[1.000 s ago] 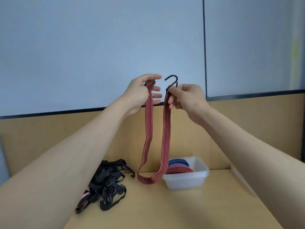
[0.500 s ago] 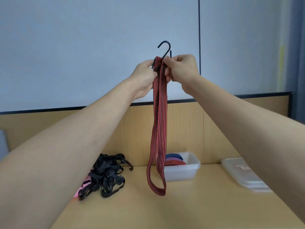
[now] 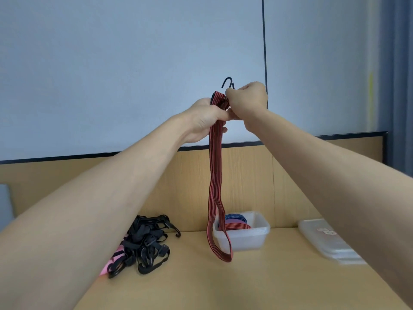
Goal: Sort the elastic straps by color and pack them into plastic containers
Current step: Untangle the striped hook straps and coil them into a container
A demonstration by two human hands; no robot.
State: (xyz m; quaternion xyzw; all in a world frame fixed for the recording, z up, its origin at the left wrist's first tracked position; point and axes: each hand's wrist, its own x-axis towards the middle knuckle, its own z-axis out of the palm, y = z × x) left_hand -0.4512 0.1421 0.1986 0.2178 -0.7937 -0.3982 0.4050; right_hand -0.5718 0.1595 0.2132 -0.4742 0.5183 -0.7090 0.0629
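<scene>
Since both forearms reach up and away from the body, nearest on the bench (image 3: 268, 285) is the unsorted pile of black straps (image 3: 145, 242) at left, with a pink strap (image 3: 111, 261) poking out from under it. A stack of clear lids (image 3: 330, 245) lies at right. Further out, the left hand (image 3: 205, 117) has its fingers curled round both runs of the doubled red-and-black strap (image 3: 214, 175), just under the top. The right hand (image 3: 248, 99), touching it and slightly higher, pinches the strap ends, and a black hook (image 3: 228, 81) sticks up beside it. The strap's long axis is vertical, hanging straight down from the hands. Its bottom loop is low in front of the left end of the plastic container (image 3: 245, 240); contact with the bench can't be told. That container, below and slightly right of the hands, holds a coiled red strap and a blue one. Likely next is coiling it down, with the left hand nearer the free length. Wood panel and pale wall are behind.
</scene>
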